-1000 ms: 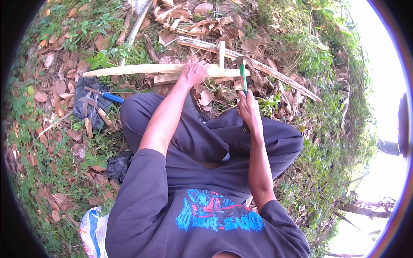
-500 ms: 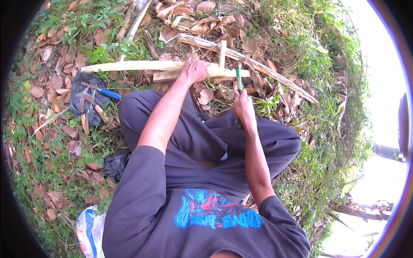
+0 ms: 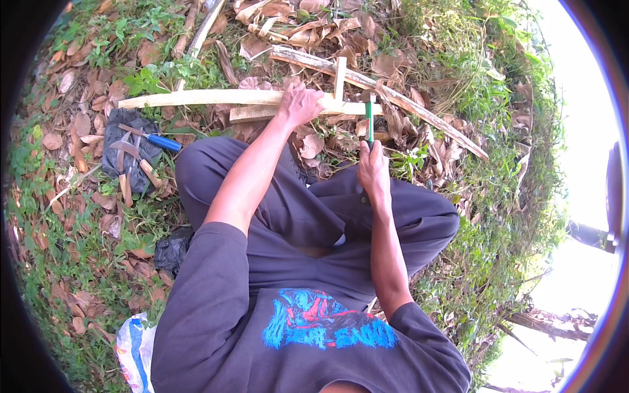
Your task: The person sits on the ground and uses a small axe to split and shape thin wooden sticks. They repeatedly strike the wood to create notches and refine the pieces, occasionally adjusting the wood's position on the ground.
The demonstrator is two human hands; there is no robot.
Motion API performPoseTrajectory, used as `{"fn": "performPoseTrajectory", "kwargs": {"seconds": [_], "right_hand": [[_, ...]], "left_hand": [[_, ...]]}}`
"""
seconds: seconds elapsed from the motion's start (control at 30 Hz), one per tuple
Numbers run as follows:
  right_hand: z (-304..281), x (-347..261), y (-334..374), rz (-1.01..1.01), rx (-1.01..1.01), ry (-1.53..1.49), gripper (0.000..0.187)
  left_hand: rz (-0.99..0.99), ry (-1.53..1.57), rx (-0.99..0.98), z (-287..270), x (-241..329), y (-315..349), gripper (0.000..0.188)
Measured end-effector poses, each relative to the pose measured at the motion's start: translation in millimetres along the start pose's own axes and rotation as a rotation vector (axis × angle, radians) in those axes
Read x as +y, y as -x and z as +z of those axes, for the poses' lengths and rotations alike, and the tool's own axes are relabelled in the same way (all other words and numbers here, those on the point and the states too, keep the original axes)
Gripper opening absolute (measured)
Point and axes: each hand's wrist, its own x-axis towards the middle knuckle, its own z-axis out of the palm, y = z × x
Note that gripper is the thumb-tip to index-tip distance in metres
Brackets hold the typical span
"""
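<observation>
My left hand is closed around a long pale wooden strip, near its right end. A short upright wooden piece stands beside that end. Beneath runs a second pale wooden strip, partly hidden by my left hand. My right hand grips a hammer with a green shaft and black handle end. Its head is up near the right end of the wood; whether it touches the wood I cannot tell.
To the left, a black plastic bag bears a blue-handled file and curved knives with wooden handles. A rough wooden slat lies diagonally beyond the hammer. A white and blue bag sits at lower left. Dry leaves and grass surround me.
The hammer and my right hand have shifted slightly to the right, with the hammer tilted a little differently. My left hand keeps its hold on the wooden strip.
</observation>
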Motion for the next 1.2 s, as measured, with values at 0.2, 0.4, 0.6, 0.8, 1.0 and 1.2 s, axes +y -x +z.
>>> {"fn": "performPoseTrajectory", "kwargs": {"seconds": [0.2,0.4,0.6,0.8,1.0,1.2], "right_hand": [[9.7,19.6,-8.3,-0.188,0.078,0.008,0.029],[-26.3,-25.7,-17.2,-0.028,0.1,-0.049,0.024],[-6.5,0.6,-26.3,-0.234,-0.097,0.295,0.021],[-17.9,-12.4,-30.9,0.019,-0.033,0.102,0.026],[-52.5,-39.4,-35.3,0.177,-0.036,-0.128,0.031],[-46.5,-40.3,-34.5,0.273,-0.259,0.045,0.026]], "left_hand": [[0.047,0.011,0.069,7.8,0.1,-1.5,0.031],[-0.011,0.009,0.001,6.6,-4.8,0.5,0.03],[-0.031,0.064,-0.014,0.5,2.5,-3.6,0.027],[0.01,0.059,0.03,2.7,-1.2,-1.9,0.023],[0.034,0.078,0.06,1.1,4.2,4.7,0.023],[0.038,0.088,0.11,-1.1,-2.3,-1.5,0.023]]}}
